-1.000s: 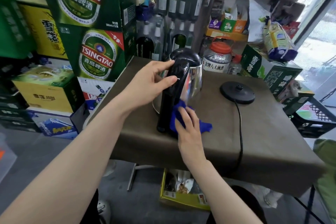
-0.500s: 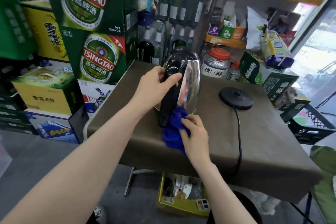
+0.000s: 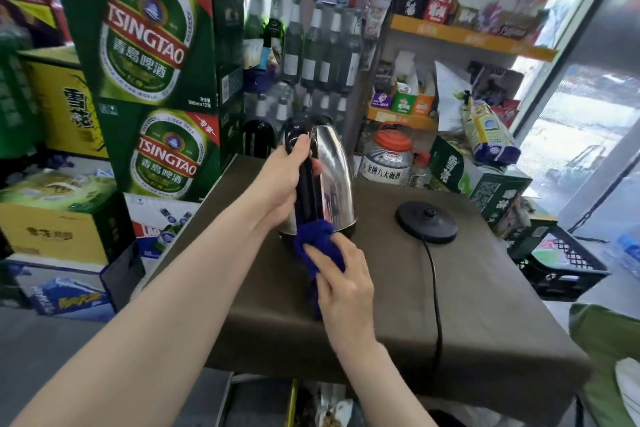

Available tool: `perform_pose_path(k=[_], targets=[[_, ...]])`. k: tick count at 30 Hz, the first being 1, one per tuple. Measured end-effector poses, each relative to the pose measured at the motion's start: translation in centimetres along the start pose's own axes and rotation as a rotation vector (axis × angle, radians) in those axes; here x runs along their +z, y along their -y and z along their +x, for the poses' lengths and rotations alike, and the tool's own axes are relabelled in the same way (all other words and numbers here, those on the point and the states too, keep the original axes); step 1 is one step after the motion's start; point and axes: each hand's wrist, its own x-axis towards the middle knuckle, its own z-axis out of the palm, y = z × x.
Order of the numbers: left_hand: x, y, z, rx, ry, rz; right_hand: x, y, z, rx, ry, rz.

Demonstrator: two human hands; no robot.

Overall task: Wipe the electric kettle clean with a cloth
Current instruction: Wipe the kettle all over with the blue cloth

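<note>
With the right hand, gripped the bunched blue cloth and pressed it against the foot of the black handle of the kettle, left of the power base. With the left hand, clasped the handle's top. Stood upright, left of the base and apart from it. Ran straight up from the cloth, so probably called for an upward stroke.

place: small shop | evidence: stacked beer cartons, bottle rows, stocked shelves
</note>
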Motion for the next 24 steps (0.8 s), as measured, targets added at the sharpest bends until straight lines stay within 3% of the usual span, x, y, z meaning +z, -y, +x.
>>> perform_pose_path(k=[3, 6, 8, 11, 13, 16, 19, 22, 24], targets=[[-0.9, -0.6, -0.6, 0.03, -0.053, -0.004, -0.4, -1.4, -3.1, 0.186, 0.117, 0.075], [-1.6, -1.6, -1.2, 0.055, -0.135, -0.109, -1.8, -1.0, -0.4, 0.366, -0.112, 0.202], [-1.7, -1.8, -1.8, 0.092, -0.122, -0.111, -2.6, 0.4, 2.4, 0.259, -0.181, 0.236], [-1.2, -2.0, -2.9, 0.158, -0.086, -0.123, -1.6, 1.4, 3.3, -0.007, -0.07, 0.123], [-1.1, -2.3, -3.6, 0.198, -0.069, -0.134, -1.0, 1.0, 3.3, -0.085, -0.073, 0.037], [-1.2, -1.8, -4.5, 0.195, -0.042, -0.111, -1.8, 1.2, 6.5, -0.073, -0.187, 0.039], [-1.2, -0.4, -5.4, 0.145, -0.012, -0.09, -3.6, 2.0, 11.6, 0.054, -0.253, 0.104], [-1.1, 0.4, -5.7, 0.14, -0.022, -0.105, -4.2, 1.6, 13.6, 0.125, -0.204, 0.042], [-1.1, 0.4, -5.3, 0.182, -0.037, -0.111, -3.2, 1.2, 11.1, 0.052, -0.135, 0.047]])
